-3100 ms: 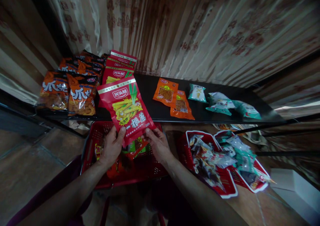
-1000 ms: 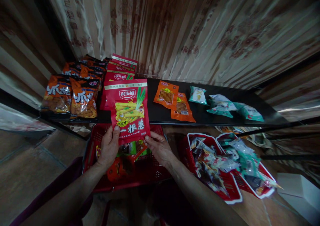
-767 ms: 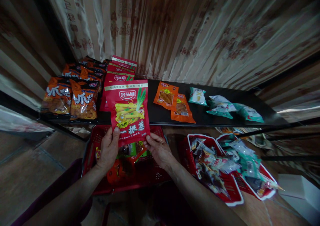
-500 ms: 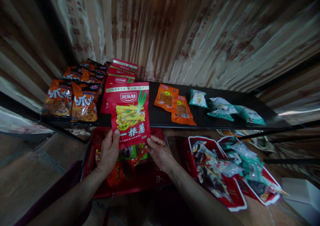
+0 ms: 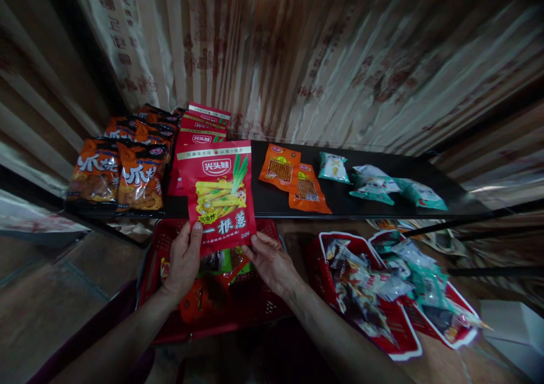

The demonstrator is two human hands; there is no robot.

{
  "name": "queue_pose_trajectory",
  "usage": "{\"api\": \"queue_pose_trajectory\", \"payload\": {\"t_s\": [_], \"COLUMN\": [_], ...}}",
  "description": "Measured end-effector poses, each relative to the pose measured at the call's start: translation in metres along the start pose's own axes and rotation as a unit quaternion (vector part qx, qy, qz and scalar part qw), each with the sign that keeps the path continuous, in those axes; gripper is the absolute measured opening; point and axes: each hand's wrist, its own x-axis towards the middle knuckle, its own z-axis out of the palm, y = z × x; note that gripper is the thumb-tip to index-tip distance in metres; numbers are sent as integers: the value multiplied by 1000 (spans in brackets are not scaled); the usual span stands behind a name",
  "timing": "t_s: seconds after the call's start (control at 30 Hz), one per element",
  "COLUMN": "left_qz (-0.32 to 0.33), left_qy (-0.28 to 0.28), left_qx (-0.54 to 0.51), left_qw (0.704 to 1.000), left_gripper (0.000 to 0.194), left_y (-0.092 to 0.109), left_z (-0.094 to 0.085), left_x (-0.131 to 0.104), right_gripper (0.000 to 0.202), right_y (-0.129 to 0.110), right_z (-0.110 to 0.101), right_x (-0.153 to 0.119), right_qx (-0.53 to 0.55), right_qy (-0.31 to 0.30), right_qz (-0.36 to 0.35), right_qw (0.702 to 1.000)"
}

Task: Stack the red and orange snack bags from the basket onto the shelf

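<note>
A red snack bag [image 5: 221, 194] with yellow sticks and a green onion printed on it is held up, front toward me. My left hand [image 5: 186, 259] grips its lower left corner, thumb across the front and the other fingers behind. At the lower right corner, my right hand [image 5: 272, 262] holds the edge between fingertips. Behind the bag, a row of matching red bags [image 5: 203, 124] stands on the black shelf [image 5: 238, 209]. Below my hands sits a red basket [image 5: 238, 310] with orange and green packets inside, partly hidden by my hands and the bag.
Orange and black snack bags [image 5: 140, 177] stand at the shelf's left. Flat orange packets [image 5: 308, 190] and teal-white bags [image 5: 374, 186] lie to the right. Two more red baskets [image 5: 403, 330] full of packets rest on the floor at right, near a white box [image 5: 505, 327]. A patterned curtain [image 5: 272, 61] hangs behind.
Both hands keep hold of the red bag, which barely moves against the shelf. My right fingers shift slightly at its corner. The view tilts a little.
</note>
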Motion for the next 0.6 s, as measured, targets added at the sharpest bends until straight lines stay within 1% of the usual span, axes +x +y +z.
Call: {"api": "queue_pose_trajectory", "payload": {"t_s": [0.13, 0.27, 0.37, 0.43, 0.5, 0.6], "left_qz": [5, 42, 88, 130, 199, 314], "left_qy": [-5, -16, 24, 51, 64, 78], "left_qx": [24, -28, -38, -7, 40, 127], "left_qw": [1000, 999, 995, 990, 977, 938], "left_gripper": [36, 32, 36, 39, 37, 28], "left_y": [1, -6, -14, -13, -6, 12], "left_z": [1, 5, 6, 4, 1, -3], "left_x": [2, 7, 10, 8, 1, -17], "right_gripper": [20, 20, 20, 20, 21, 22], "right_y": [-1, -1, -3, -6, -9, -12], "right_z": [-4, -11, -12, -11, -8, -4], "right_x": [0, 1, 1, -1, -4, -8], "right_qx": [0, -1, 13, 17, 17, 12], "right_qy": [7, 14, 29, 30, 26, 18], "right_qz": [-16, -37, -52, -57, -59, -77], "right_qw": [1000, 999, 998, 998, 998, 997]}}
